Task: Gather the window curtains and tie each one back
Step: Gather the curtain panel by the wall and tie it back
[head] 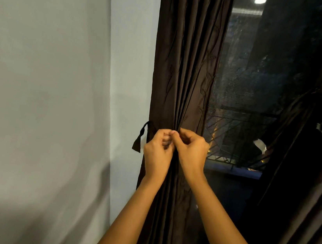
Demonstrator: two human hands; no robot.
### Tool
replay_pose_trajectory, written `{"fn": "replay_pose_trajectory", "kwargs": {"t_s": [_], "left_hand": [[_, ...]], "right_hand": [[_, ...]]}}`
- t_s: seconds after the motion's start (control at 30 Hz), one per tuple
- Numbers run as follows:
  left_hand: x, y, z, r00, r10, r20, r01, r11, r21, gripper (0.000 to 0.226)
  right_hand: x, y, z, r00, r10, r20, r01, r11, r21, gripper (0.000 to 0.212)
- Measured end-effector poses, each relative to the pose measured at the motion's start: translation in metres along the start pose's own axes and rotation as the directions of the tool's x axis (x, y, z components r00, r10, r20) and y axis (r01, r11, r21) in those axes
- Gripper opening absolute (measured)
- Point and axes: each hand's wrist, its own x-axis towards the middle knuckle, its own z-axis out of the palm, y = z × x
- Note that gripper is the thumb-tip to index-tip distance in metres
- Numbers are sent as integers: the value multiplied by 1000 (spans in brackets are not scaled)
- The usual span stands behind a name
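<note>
A dark brown curtain (186, 63) hangs gathered into folds at the window's left side. A dark tie-back strap (140, 137) loops out from its left edge and dangles against the wall. My left hand (158, 152) and my right hand (191, 150) meet at the front of the gathered folds, fingers curled and pinching fabric where the tie sits; the tie itself is hidden under them. At the right, a second dark curtain (307, 124) is cinched by a tie (321, 91).
A pale grey wall (48, 86) fills the left half. Between the curtains is a dark window (249, 82) with a mesh screen, a railing and night lights outside. A ceiling light reflects at the top of the glass.
</note>
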Motion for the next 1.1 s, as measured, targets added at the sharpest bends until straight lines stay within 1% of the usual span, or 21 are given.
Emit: {"fn": "replay_pose_trajectory", "kwargs": {"t_s": [0.03, 0.1, 0.13, 0.17, 0.2, 0.27, 0.3, 0.33, 0.4, 0.47, 0.5, 0.63, 0.67, 0.77, 0.83, 0.93, 1.0, 1.07, 1.1], "left_hand": [[1, 0, -1, 1000, -9, 17, 10, 1000, -18, 26], [4, -1, -5, 996, -39, 85, 44, 998, -54, 33], [6, -1, -8, 992, -47, 117, 54, 997, -56, 34], [8, 0, -11, 992, -47, 115, 54, 997, -52, 33], [11, 0, -15, 998, -40, 56, 43, 998, -46, 30], [23, -3, -22, 985, -32, -169, 29, 999, -25, 25], [31, -4, -25, 971, -40, -235, 41, 999, 0, 28], [39, -6, -28, 971, -63, -231, 73, 997, 33, 34], [53, -10, -29, 984, -152, -95, 160, 984, 82, 47], [60, -12, -29, 982, -189, 12, 187, 976, 112, 49], [60, -12, -29, 983, -180, 32, 175, 977, 119, 45], [45, -3, -29, 995, -95, 9, 94, 994, 63, 24], [41, -1, -28, 997, -73, 7, 73, 996, 59, 22], [30, 3, -21, 999, -46, 14, 44, 992, 118, 33], [28, 5, -16, 999, -49, 23, 46, 992, 114, 36], [28, 8, -15, 996, -68, 64, 64, 996, 60, 34], [30, 8, -17, 988, -107, 111, 108, 994, -5, 24], [33, 8, -21, 960, -195, 200, 227, 962, -153, 11], [34, 9, -23, 942, -238, 237, 288, 935, -206, 13]], "right_hand": [[0, 2, 0, 999, -38, -9, 38, 998, -54, 15], [0, 5, 1, 993, -113, -38, 105, 981, -165, 18], [1, 7, 2, 989, -137, -52, 123, 969, -212, 18], [1, 10, 3, 986, -155, -62, 134, 958, -252, 17], [1, 12, 4, 984, -166, -68, 140, 947, -289, 15], [1, 15, 6, 981, -183, -72, 149, 931, -334, 16], [0, 15, 7, 977, -198, -73, 162, 926, -342, 16], [-2, 13, 7, 972, -223, -77, 183, 919, -348, 17], [-5, 11, 8, 961, -263, -82, 217, 905, -365, 22], [-6, 11, 8, 957, -279, -78, 231, 895, -381, 27], [-6, 11, 8, 955, -288, -77, 237, 888, -393, 27], [-5, 17, 9, 935, -350, -63, 278, 830, -483, 30], [-5, 19, 9, 932, -360, -53, 289, 821, -492, 31], [-8, 21, 9, 934, -356, -40, 292, 823, -486, 31], [-11, 19, 10, 936, -350, -29, 297, 832, -469, 30], [-11, 18, 9, 945, -326, -4, 296, 865, -404, 33], [-9, 20, 7, 953, -303, 12, 287, 890, -355, 32], [-7, 21, 3, 962, -273, 9, 262, 913, -313, 31], [-7, 20, 0, 973, -231, 0, 223, 936, -272, 31]]}}
